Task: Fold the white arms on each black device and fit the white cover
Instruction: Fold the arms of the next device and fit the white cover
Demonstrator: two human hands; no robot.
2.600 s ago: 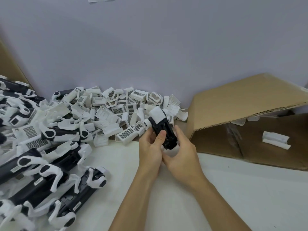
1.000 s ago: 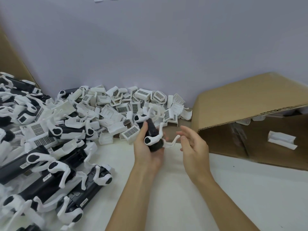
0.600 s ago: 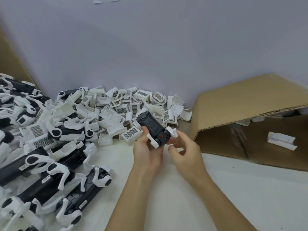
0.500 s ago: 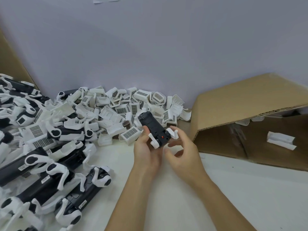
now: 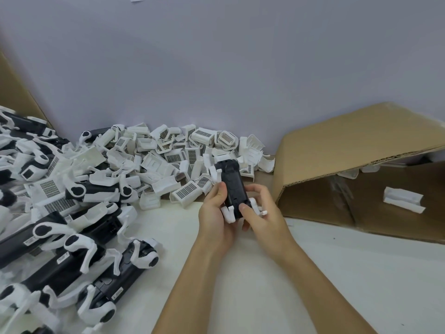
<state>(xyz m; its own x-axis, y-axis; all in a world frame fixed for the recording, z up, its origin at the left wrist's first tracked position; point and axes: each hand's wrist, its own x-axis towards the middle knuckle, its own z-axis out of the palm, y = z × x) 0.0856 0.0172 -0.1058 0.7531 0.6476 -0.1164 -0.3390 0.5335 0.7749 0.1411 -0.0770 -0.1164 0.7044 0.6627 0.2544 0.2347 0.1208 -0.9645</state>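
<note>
Both hands hold one black device (image 5: 233,189) above the table (image 5: 337,273), near its far edge, just in front of the heap of white covers (image 5: 168,160). The left hand (image 5: 216,213) curls round the device's left side, thumb on its top face. The right hand (image 5: 262,213) grips the right side, thumb pressing the near end, fingers wrapped behind. The device points away from the person. White arms (image 5: 228,213) stick out at its near end beside the right thumb, and another pair shows at the far end. No cover is on it. More black devices (image 5: 79,259) with white arms lie piled along the left edge. A cardboard box (image 5: 349,145) lies on its side at the right, with a white piece (image 5: 403,201) inside.
</note>
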